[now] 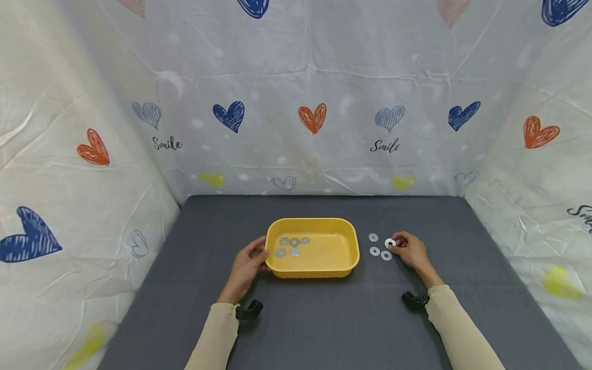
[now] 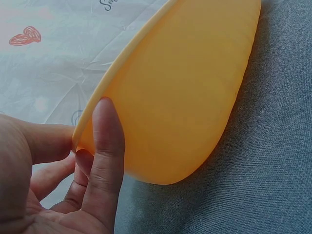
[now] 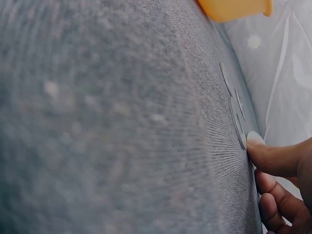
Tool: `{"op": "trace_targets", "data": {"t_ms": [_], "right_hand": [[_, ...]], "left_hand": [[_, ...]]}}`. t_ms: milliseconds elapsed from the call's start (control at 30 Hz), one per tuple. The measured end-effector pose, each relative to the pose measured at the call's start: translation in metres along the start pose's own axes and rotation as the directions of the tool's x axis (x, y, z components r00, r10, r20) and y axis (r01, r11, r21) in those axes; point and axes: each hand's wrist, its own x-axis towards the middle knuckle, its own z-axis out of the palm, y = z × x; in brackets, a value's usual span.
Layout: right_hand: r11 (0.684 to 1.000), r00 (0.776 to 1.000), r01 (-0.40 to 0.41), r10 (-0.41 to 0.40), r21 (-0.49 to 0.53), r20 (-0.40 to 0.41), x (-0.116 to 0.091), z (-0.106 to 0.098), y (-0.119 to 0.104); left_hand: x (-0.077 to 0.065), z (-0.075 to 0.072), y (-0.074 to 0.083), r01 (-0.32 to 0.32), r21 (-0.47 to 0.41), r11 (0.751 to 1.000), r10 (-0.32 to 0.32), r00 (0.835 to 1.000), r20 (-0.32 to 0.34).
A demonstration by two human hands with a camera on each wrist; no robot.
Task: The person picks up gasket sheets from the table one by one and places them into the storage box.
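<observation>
A yellow plastic tray [image 1: 330, 252] stands on the dark grey table, with several flat metal washers [image 1: 294, 251] lying in its left half. My left hand [image 1: 247, 267] grips the tray's left rim; in the left wrist view, the thumb [image 2: 108, 126] and fingers close on the rim. To the right of the tray, my right hand [image 1: 410, 252] pinches a washer [image 1: 386, 241] between thumb and fingers. Three more washers [image 1: 374, 251] lie flat on the cloth beside it. In the right wrist view, the held washer is mostly hidden by the hand [image 3: 282, 180].
Dark grey cloth [image 1: 324, 318] covers the table. White curtains [image 1: 351, 154] printed with hearts hang behind it and at both sides. A black band [image 1: 250, 310] is on the left wrist, another black band [image 1: 414, 301] on the right.
</observation>
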Motion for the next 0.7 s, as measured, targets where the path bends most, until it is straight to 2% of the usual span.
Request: {"op": "trace_targets", "data": {"t_ms": [133, 367, 533, 700], "right_hand": [[0.999, 0.999, 0.01, -0.009, 0.032, -0.041, 0.0002, 0.0005, 0.0011], [0.995, 0.994, -0.034, 0.043, 0.097, -0.095, -0.0005, -0.0004, -0.0006], [0.974, 0.984, -0.074, 0.107, 0.216, -0.144, -0.0047, -0.0014, 0.0005], [0.948, 0.979, -0.085, 0.137, 0.305, -0.152, -0.008, -0.0038, -0.0029]], "left_hand": [[0.0012, -0.001, 0.0, -0.007, -0.002, 1.0, 0.007, 1.0, 0.004], [0.0022, -0.003, -0.0009, -0.017, 0.006, 1.0, 0.017, 1.0, 0.001], [0.0004, -0.0017, -0.0026, -0.014, 0.003, 1.0, 0.014, 1.0, 0.007], [0.0004, -0.0017, -0.0031, -0.014, -0.003, 1.0, 0.014, 1.0, 0.006]]}}
